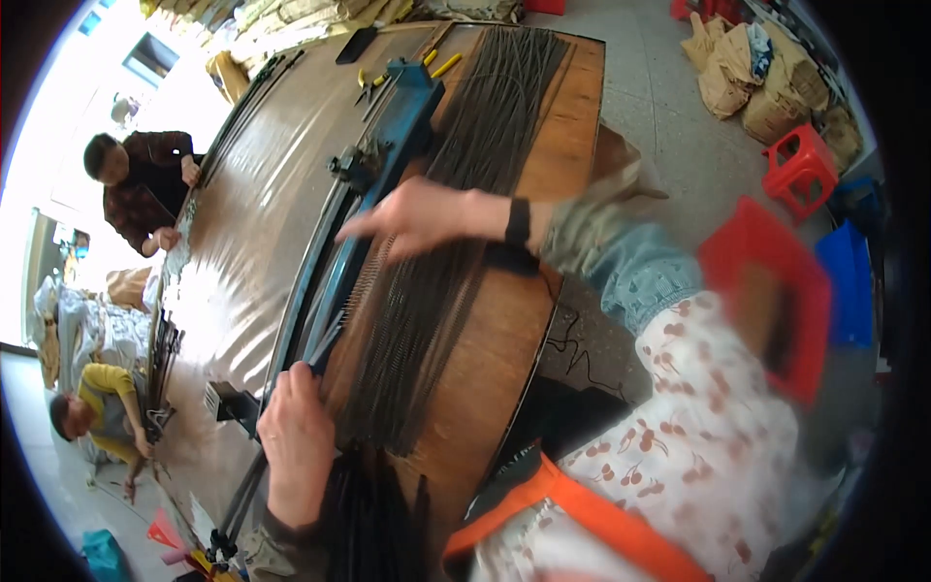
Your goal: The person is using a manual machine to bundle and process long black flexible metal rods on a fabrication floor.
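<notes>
Feeding of a coiled spring (373,274) along the blue rail (383,165) seemed in hand: right hand (412,215) fingers spread over it at centre frame, left hand (296,436) closed on the rail end, lower left. Next move called for steady alignment.

A thick bundle of thin dark rods (465,204) is lying lengthwise along a long wooden table (572,107), fanning slightly wider toward the near end. Beside it, a blue metal rail (364,209) is running the same way down the table's middle. A coiled wire spring (367,274) is lying between the rail and the rods. The right hand (412,218) is resting flat, fingers spread, across the rods and reaching to the rail. The left hand (296,441) is gripping the rail's near end, fingers curled around it.
</notes>
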### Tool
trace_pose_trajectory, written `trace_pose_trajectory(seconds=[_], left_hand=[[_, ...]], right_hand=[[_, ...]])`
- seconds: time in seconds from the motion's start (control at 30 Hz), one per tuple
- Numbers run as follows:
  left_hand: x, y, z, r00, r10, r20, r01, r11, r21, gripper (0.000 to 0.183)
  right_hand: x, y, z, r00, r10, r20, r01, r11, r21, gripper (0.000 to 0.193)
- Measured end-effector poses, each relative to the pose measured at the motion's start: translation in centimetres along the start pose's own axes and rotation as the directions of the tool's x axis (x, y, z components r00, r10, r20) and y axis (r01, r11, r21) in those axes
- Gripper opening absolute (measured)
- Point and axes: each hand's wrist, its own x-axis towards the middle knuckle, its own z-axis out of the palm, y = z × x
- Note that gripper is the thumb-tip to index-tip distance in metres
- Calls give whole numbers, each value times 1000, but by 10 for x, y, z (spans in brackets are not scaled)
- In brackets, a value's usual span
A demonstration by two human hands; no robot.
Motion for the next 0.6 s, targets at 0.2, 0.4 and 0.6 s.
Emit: trace_pose_trajectory(seconds=[0.2, 0.4, 0.6], left_hand=[[48, -8, 21, 986, 110, 128, -110, 994, -3, 8], [36, 1, 21, 983, 110, 146, -95, 990, -106, 12], [22, -19, 29, 989, 19, 148, 3, 988, -152, 8]], right_hand=[[-14, 39, -14, 973, -82, -213, 62, 993, -102, 34], [-18, -27, 10, 978, -164, -128, 165, 986, -6, 38], [-33, -51, 12, 992, 55, 115, -73, 985, 159, 61]])
